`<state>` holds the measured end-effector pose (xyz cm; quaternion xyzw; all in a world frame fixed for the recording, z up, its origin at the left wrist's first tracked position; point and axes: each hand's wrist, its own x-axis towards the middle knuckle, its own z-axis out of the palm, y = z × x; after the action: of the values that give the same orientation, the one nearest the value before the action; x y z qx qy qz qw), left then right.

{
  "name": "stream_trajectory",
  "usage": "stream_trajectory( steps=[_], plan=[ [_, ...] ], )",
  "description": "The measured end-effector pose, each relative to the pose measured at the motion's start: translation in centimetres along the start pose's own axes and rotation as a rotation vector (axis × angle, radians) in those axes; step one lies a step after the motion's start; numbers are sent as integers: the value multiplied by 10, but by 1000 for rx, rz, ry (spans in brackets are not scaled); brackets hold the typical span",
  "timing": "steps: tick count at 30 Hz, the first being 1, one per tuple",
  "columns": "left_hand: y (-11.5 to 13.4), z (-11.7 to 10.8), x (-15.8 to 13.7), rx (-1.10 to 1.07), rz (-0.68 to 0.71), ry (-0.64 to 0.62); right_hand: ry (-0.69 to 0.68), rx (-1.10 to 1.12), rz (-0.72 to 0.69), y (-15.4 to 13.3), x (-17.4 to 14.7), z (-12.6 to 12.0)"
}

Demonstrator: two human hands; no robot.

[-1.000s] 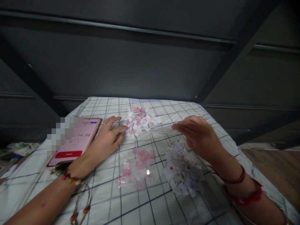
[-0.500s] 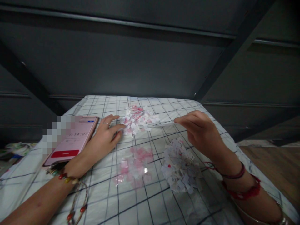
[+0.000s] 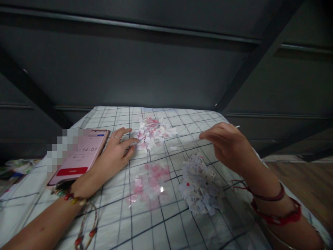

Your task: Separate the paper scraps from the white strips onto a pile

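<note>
My right hand (image 3: 225, 144) is closed in a pinch around a thin pale stick (image 3: 189, 142), its far end blurred. A white tip of it shows behind my knuckles. Near the stick's far end a small white paper scrap (image 3: 173, 148) lies on the cloth. My left hand (image 3: 120, 147) rests palm down with fingers apart, its index fingertip at the left edge of a pile of white and pink paper scraps (image 3: 154, 132). Closer to me is a spread of clear and pink film pieces (image 3: 151, 184). Below my right hand sits a heap of mostly white scraps (image 3: 200, 185).
A phone (image 3: 78, 156) with a timer on its screen lies left of my left hand. The checked cloth (image 3: 114, 222) covers the table. A dark panel (image 3: 135, 69) rises behind the far edge. Wooden floor (image 3: 299, 180) shows at the right.
My right hand has moved a little to the right with the stick, away from the far pile. A white scrap now shows on the cloth near the stick's end. My left hand stays put.
</note>
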<state>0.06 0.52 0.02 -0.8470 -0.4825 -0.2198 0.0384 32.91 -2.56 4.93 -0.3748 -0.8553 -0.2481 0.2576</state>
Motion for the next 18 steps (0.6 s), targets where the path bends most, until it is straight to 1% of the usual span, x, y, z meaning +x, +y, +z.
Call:
stream_trajectory(
  steps=[2, 4, 6, 8, 13, 18],
  plan=[
    [0, 0, 0, 4, 8, 3, -4, -16, 34, 3, -2, -3],
    [0, 1, 0, 7, 12, -3, 25, -35, 78, 6, -4, -4],
    [1, 0, 0, 11, 14, -5, 62, -46, 118, 4, -3, -2],
    [1, 0, 0, 16, 14, -6, 78, -51, 125, -1, 0, 4],
    [2, 0, 1, 18, 10, -9, 79, -36, 17, -17, 10, 20],
    [1, 0, 0, 19, 14, -1, 27, -71, -33, -17, 12, 18]
  ],
)
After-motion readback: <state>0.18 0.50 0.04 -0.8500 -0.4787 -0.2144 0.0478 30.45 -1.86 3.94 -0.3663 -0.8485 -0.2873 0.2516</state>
